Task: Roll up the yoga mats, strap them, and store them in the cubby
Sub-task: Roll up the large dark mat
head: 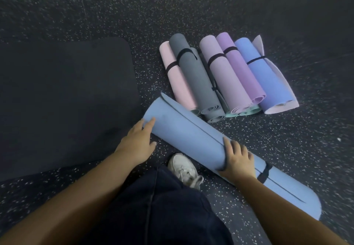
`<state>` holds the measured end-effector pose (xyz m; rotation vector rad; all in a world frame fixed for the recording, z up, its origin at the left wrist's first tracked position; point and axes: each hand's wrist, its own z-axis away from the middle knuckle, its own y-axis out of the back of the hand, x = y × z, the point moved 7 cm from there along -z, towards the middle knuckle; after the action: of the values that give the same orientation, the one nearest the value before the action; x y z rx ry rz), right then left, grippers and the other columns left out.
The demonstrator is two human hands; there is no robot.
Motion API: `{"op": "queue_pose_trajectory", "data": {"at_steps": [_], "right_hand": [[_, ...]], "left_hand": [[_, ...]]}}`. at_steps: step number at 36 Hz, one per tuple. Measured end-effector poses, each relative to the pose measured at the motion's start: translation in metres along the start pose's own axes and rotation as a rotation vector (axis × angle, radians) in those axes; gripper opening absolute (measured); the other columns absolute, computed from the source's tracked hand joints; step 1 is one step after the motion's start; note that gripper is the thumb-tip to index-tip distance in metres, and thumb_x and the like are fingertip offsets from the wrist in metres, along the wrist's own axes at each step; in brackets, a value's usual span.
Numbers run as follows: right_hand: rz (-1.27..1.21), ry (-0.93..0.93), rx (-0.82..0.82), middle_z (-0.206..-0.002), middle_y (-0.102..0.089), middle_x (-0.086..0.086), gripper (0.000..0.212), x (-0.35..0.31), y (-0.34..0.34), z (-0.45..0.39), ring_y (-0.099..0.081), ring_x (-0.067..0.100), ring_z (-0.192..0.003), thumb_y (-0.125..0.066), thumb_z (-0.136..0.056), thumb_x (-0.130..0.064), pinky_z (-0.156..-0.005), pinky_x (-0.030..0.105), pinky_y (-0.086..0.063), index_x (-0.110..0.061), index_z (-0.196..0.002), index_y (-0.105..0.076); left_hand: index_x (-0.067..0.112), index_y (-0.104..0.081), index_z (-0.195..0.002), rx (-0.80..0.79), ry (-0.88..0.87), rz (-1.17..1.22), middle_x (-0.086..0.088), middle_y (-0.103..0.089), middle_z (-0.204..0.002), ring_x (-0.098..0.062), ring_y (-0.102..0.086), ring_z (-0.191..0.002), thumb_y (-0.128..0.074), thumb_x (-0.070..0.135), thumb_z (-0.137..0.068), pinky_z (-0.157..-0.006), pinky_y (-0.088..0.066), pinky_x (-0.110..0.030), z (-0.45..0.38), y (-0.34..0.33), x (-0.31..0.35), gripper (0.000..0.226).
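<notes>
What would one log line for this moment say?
stage: strapping | blue mat: rolled, on floor | left hand: rests on end | right hand: grips roll | strap: around roll | strapped mats: piled beyond

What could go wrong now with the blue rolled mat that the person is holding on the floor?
1. The blue rolled mat shows only one strap, near the right hand; the end by the left hand might loosen.
2. The dark flat mat is not yet rolled.
3. The white shoe lies close to the roll and might catch it.
</notes>
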<state>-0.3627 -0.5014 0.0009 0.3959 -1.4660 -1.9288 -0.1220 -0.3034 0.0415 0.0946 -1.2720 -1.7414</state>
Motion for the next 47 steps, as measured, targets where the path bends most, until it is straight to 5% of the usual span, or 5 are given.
{"op": "queue_pose_trajectory", "data": {"at_steps": [7,18,29,42,47], "right_hand": [[0.032,-0.044,-0.091,-0.159,-0.002,0.011,0.101,-0.015,0.006,0.008,-0.005,0.034,-0.146,-0.057,-0.088,-0.046,-0.114,0.049,-0.021,-0.022,-0.152,0.017],[-0.072,0.46,0.042,-0.162,-0.002,0.006,0.085,-0.17,0.09,0.004,0.001,0.028,-0.149,-0.056,-0.092,-0.022,-0.119,0.051,-0.009,-0.022,-0.155,0.001],[0.297,0.829,0.1,-0.162,-0.002,0.004,0.083,-0.278,0.169,0.003,0.0,0.024,-0.15,-0.053,-0.094,-0.018,-0.119,0.047,-0.01,-0.023,-0.155,0.003],[0.454,0.941,-0.138,-0.161,-0.006,0.008,0.082,-0.368,0.07,-0.037,-0.011,0.034,-0.148,-0.057,-0.096,-0.032,-0.118,0.046,-0.02,-0.02,-0.155,0.0],[0.45,0.904,-0.26,-0.16,-0.004,0.012,0.082,-0.365,0.024,-0.05,-0.018,0.039,-0.143,-0.058,-0.096,-0.034,-0.112,0.046,-0.029,-0.018,-0.154,-0.004]], "left_hand": [[0.031,-0.001,-0.154,0.012,-0.036,-0.031,-0.003,0.0,-0.161,-0.025,-0.013,-0.147,-0.048,0.03,-0.099,-0.113,-0.03,-0.046,0.017,0.0,0.013,0.073],[0.028,-0.001,-0.154,-0.001,0.071,-0.036,-0.008,0.0,-0.161,-0.028,-0.005,-0.148,-0.051,0.034,-0.097,-0.114,-0.027,-0.048,0.055,0.0,-0.023,0.076],[0.03,-0.003,-0.154,0.101,0.291,0.208,-0.004,0.0,-0.162,-0.028,-0.001,-0.148,-0.049,0.035,-0.098,-0.117,-0.022,-0.047,0.087,0.013,-0.107,0.073],[0.03,-0.004,-0.154,-0.014,0.507,0.282,-0.003,-0.001,-0.162,-0.03,-0.013,-0.146,-0.051,0.037,-0.097,-0.113,-0.031,-0.048,0.073,-0.044,-0.216,0.074],[0.03,-0.006,-0.154,-0.015,0.595,0.24,-0.002,-0.008,-0.161,-0.026,-0.013,-0.147,-0.048,0.04,-0.096,-0.117,-0.019,-0.052,0.057,-0.058,-0.237,0.073]]}}
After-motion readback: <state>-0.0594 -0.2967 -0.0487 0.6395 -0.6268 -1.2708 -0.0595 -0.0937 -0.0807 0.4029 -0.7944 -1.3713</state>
